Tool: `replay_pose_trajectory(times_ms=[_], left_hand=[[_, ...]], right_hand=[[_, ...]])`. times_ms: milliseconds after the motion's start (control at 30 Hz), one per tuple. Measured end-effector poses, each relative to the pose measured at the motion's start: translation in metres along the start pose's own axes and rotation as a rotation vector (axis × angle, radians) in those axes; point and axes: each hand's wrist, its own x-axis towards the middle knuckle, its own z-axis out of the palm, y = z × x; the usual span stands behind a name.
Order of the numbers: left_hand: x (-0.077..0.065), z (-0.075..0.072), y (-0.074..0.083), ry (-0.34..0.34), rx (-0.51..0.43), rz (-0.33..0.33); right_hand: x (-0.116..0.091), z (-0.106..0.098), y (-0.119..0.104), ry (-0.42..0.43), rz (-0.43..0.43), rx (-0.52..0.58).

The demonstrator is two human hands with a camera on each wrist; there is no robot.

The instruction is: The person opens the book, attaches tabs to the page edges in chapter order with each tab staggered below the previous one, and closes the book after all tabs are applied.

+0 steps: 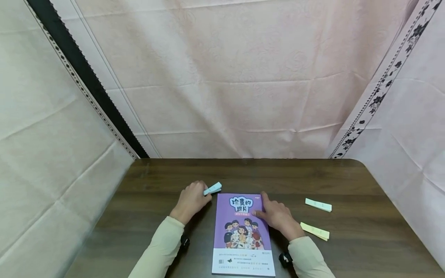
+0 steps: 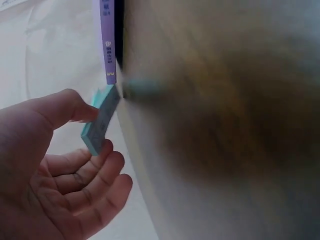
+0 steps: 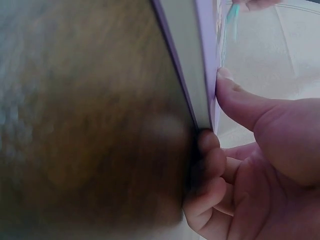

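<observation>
A purple book (image 1: 226, 216) with cartoon children on its cover lies on the table, its lower cover white. Just off its top left corner, my left hand (image 1: 192, 201) pinches a narrow light blue sticky-note pad (image 1: 213, 189). The left wrist view shows the thumb on one face of the pad (image 2: 104, 120) and the other fingers loosely bent, with the pad's far end right at the book's spine (image 2: 107, 50). My right hand (image 1: 278, 217) grips the book near its top right corner, thumb on the cover and fingers curled at the page edge (image 3: 187, 55).
To the right of the book lie a pale green sticky-note pad (image 1: 318, 205) and a yellow one (image 1: 315, 231), the yellow one close to the right wrist. The dark wooden table (image 1: 167, 173) ends at white cloth (image 1: 226, 116) behind and at the sides.
</observation>
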Motion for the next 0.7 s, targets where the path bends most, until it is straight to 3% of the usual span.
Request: replay_pose_trajectory(times_ms=[167, 400, 700], left_hand=[[0.016, 0.007, 0.001, -0.008, -0.052, -0.02], [0.033, 0.018, 0.007, -0.095, -0.102, -0.025], [0.052, 0.022, 0.019, -0.217, -0.096, 0.081]], right_hand=[[0.0, 0.0, -0.001, 0.003, -0.004, -0.004], [0.001, 0.0, -0.001, 0.007, -0.007, -0.012], [-0.001, 0.0, -0.002, 0.008, -0.006, -0.009]])
